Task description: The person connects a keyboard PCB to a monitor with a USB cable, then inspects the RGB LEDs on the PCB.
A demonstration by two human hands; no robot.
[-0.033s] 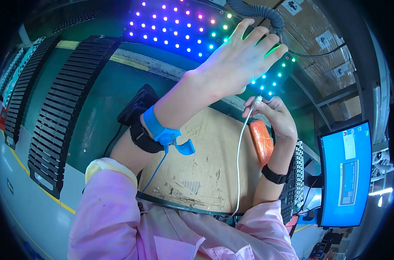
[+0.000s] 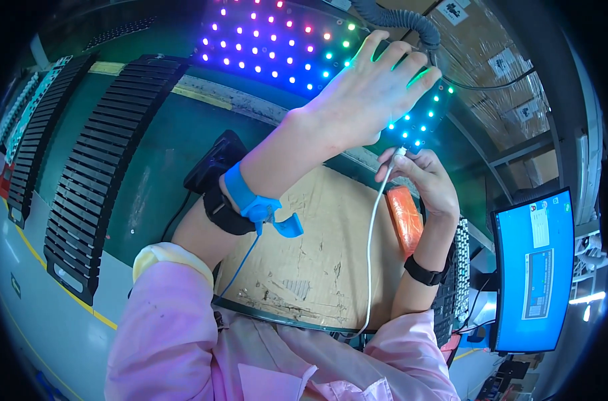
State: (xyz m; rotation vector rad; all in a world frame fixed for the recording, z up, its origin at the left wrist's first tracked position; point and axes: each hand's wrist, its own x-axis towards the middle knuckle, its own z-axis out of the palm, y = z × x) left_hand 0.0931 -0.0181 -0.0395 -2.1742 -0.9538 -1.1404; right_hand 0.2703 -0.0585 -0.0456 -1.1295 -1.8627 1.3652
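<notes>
A dark keyboard circuit board [image 2: 280,50] glows with many small lights, purple and red at the left and green to cyan at the right. Across its right part lies my left hand [image 2: 387,83], palm down with the fingers spread, covering some of the lights. At the board's near right edge, my right hand [image 2: 427,179] pinches the plug end of a white cable [image 2: 369,247]. The plug meets the board's edge; how far in it sits is hidden. A blue wrist strap [image 2: 250,200] with a thin cord is on my left forearm.
Beneath my arms is a worn cardboard sheet [image 2: 304,247], with an orange wrapped block [image 2: 404,217] at its right. Black slatted racks [image 2: 110,160] stand left. A monitor [image 2: 534,267] and keyboards [image 2: 461,267] are at right, a grey hose [image 2: 411,23] and wrapped cartons [image 2: 498,73] behind.
</notes>
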